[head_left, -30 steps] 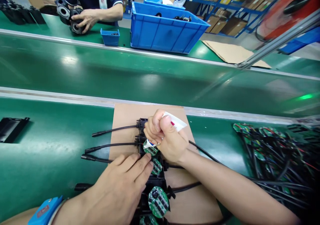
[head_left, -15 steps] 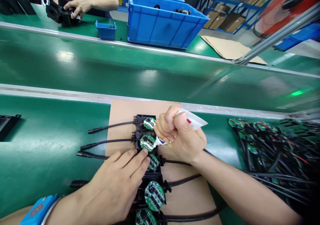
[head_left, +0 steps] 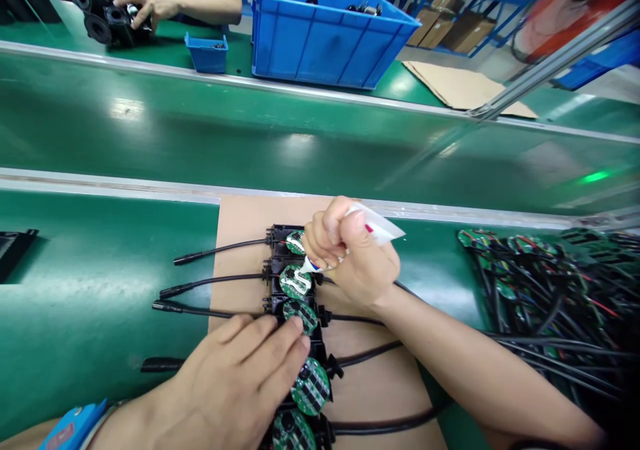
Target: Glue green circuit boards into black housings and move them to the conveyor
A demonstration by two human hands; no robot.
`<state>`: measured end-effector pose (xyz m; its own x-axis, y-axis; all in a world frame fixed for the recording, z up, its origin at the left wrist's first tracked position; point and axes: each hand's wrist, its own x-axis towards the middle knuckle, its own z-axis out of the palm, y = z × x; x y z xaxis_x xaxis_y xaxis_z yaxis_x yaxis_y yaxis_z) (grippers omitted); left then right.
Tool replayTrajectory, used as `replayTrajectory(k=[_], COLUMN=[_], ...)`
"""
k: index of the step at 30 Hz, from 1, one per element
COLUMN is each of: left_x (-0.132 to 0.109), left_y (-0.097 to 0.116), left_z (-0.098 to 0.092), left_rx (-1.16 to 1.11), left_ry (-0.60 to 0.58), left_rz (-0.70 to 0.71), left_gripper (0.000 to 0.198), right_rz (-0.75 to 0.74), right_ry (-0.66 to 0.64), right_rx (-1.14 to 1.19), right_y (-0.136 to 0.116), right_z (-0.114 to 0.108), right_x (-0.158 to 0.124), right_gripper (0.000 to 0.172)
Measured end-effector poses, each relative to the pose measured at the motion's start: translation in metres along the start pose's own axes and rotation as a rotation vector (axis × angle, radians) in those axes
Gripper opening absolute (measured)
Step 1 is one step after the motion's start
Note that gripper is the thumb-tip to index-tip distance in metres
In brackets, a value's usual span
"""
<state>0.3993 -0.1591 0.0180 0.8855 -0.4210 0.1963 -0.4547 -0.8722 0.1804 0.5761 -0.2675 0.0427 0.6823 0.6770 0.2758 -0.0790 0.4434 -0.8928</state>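
My right hand (head_left: 353,253) is closed round a white squeeze tube (head_left: 383,225), its nozzle tip at a round green circuit board (head_left: 295,281). White paste lies in a winding line on that board. Another board (head_left: 295,242) above it also carries white paste, partly hidden by my fingers. My left hand (head_left: 245,377) lies stretched out over the row of black housings, fingertips touching a board (head_left: 300,317) with no paste visible on it. Closer to me are more bare boards, one (head_left: 311,387) beside my left fingers. Black cables (head_left: 220,282) run out from both sides of the housings.
The housings rest on a brown cardboard sheet (head_left: 245,220) on the green table. A heap of boards with cables (head_left: 540,303) lies at right. Across the conveyor (head_left: 200,137), a person's hand (head_left: 145,0) holds a black part near a blue crate (head_left: 330,37).
White paste now covers more of the second board in a winding line. My right hand with the tube has shifted slightly up and left; my left hand has moved slightly nearer to me.
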Motion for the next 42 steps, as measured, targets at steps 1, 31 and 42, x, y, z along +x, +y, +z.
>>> replayTrajectory(k=[1, 31, 42], left_x=[0.0, -0.008, -0.009], left_y=[0.002, 0.009, 0.007], left_z=[-0.002, 0.005, 0.002], left_rx=[0.012, 0.004, 0.016], left_ry=[0.033, 0.071, -0.006], left_rz=[0.027, 0.092, 0.118], left_gripper=[0.045, 0.04, 0.043], right_rz=[0.002, 0.141, 0.059], right_ry=[0.008, 0.046, 0.064], right_rx=[0.0, -0.015, 0.031], right_y=[-0.005, -0.02, -0.005], right_z=[0.0, 0.01, 0.007], right_x=[-0.002, -0.06, -0.049], right_gripper=[0.041, 0.043, 0.04])
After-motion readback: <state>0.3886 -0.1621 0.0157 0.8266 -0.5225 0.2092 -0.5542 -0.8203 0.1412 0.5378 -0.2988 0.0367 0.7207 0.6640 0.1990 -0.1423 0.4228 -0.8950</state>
